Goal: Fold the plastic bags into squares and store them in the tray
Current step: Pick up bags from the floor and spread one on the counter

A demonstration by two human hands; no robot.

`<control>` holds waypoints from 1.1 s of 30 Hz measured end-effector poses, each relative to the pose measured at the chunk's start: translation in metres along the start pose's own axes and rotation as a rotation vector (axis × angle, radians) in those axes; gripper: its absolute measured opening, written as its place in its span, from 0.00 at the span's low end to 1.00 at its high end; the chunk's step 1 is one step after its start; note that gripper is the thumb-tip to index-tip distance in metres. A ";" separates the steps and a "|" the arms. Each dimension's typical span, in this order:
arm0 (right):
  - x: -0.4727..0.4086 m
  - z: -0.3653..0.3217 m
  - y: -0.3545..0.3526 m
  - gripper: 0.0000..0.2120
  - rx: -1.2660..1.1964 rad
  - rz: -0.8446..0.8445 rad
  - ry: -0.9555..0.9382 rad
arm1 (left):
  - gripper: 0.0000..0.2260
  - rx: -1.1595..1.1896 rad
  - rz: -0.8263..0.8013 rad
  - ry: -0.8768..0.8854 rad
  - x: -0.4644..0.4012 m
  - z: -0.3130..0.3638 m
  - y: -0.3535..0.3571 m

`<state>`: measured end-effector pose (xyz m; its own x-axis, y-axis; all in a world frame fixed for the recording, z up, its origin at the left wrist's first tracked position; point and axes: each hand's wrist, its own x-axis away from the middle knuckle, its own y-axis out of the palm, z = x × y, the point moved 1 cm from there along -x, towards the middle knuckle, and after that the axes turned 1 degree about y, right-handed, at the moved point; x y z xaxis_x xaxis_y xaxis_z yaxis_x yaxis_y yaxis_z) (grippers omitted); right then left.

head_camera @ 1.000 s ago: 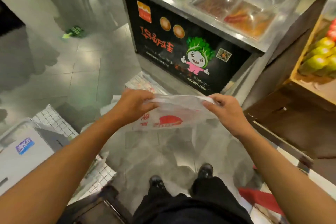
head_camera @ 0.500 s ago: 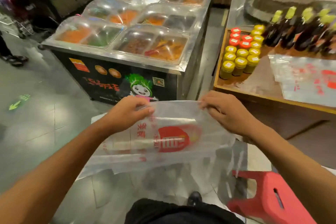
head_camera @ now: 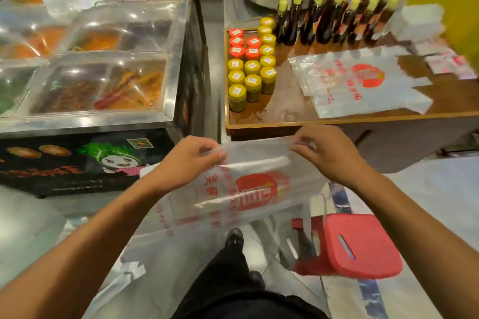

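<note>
A clear plastic bag (head_camera: pixel 248 189) with a red logo hangs in the air in front of me, stretched between both hands. My left hand (head_camera: pixel 189 160) pinches its upper left edge. My right hand (head_camera: pixel 326 153) pinches its upper right edge. The bag droops down toward my legs. More printed plastic bags (head_camera: pixel 357 83) lie flat on the wooden table (head_camera: pixel 285 109) ahead on the right. Small folded white-and-red squares (head_camera: pixel 448 65) sit at the table's far right, blurred.
Yellow- and red-lidded jars (head_camera: pixel 248 67) and dark bottles (head_camera: pixel 331 21) stand on the table. A steel counter (head_camera: pixel 98 122) with covered food pans is on the left. A red plastic stool (head_camera: pixel 360 246) stands on the floor at right, by my feet.
My view has swung up and to the right, bringing the table and its bags into sight. Both hands keep hold of the bag, which now hangs more opened out.
</note>
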<state>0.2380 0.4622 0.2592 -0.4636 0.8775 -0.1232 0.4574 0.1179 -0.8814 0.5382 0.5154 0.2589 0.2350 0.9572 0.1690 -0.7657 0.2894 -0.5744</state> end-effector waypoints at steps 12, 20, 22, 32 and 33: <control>-0.018 0.127 -0.035 0.05 0.003 0.119 0.214 | 0.10 -0.134 -0.516 0.310 -0.216 0.025 0.017; -0.036 0.226 -0.079 0.02 -0.009 0.251 0.352 | 0.05 -0.263 -0.556 0.423 -0.341 0.049 0.042; -0.050 0.249 -0.087 0.02 -0.014 0.264 0.344 | 0.04 -0.254 -0.412 0.417 -0.364 0.051 0.047; -0.127 0.359 -0.130 0.04 0.105 0.193 0.521 | 0.05 -0.399 -0.256 0.390 -0.454 0.044 0.052; -0.133 0.365 -0.134 0.04 0.113 0.194 0.555 | 0.04 -0.360 -0.276 0.389 -0.464 0.043 0.052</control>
<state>-0.0386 0.1601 0.2275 0.1004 0.9933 -0.0567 0.3963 -0.0922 -0.9135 0.3637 0.0868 0.1851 0.6508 0.7546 0.0838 -0.4098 0.4420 -0.7979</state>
